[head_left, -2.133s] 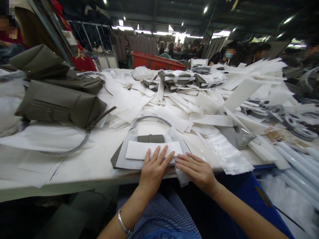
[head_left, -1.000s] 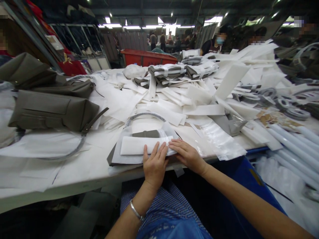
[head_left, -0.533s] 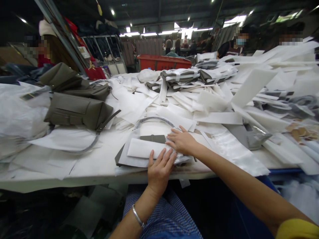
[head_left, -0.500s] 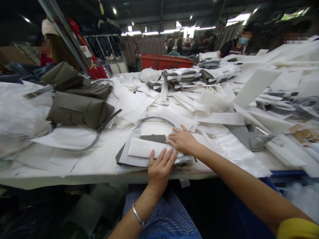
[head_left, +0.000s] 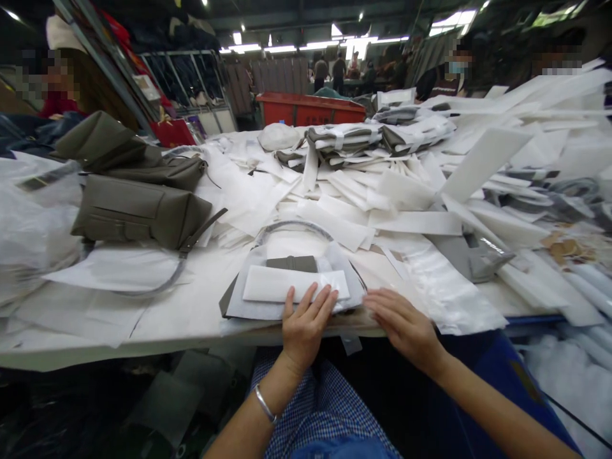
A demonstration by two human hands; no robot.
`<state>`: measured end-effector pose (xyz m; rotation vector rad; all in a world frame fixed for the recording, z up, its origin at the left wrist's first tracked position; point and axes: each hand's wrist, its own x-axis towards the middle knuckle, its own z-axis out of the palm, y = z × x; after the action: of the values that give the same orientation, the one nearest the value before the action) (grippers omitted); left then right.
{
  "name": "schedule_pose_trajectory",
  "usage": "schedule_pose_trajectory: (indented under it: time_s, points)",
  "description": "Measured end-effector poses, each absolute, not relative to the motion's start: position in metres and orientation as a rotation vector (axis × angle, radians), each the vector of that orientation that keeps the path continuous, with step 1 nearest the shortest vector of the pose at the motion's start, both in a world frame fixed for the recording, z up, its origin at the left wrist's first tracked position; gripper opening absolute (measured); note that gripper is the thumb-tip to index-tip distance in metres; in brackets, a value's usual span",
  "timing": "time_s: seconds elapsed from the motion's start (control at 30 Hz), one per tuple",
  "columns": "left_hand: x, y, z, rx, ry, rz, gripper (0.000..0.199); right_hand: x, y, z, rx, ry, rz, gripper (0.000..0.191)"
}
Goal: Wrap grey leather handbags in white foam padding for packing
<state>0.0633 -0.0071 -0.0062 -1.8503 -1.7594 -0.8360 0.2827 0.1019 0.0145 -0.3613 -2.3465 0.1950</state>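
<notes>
In front of me a dark olive handbag (head_left: pixel 292 263) lies flat at the table's front edge, mostly covered by a thin white sheet (head_left: pixel 342 260). Its wrapped handle (head_left: pixel 296 225) arches away from me. Across the bag rests a white foam strip (head_left: pixel 272 284). My left hand (head_left: pixel 306 322) lies on the strip's right part, fingers spread and pressing flat. Just off the bag's right corner, my right hand (head_left: pixel 401 322) hovers with its fingers stretched out and nothing visible in it.
More olive handbags (head_left: pixel 138 210) lie at the left beside clear plastic (head_left: pixel 38 236). White sheets and strips (head_left: pixel 478 166) heap up at the back and right. A clear plastic bag (head_left: pixel 444 287) lies right of my work. Beyond are a red bin (head_left: pixel 310 110) and several people.
My right hand has come off the bag's top right and moved right and toward me, past its corner. My left hand stays on the foam strip. The view has shifted slightly.
</notes>
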Motion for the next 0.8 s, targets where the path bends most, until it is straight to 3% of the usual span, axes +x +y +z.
schedule_pose_trajectory:
  time_s: [0.23,0.8]
  points:
    - [0.062,-0.007,-0.006,-1.880,-1.772,-0.831,0.040,0.290,0.051,-0.051,-0.428,-2.514,-0.125,0.051]
    - [0.056,-0.001,-0.017,-1.868,-1.755,-0.919,0.041,0.251,0.006,-0.003,-0.431,-2.314,0.184,0.033]
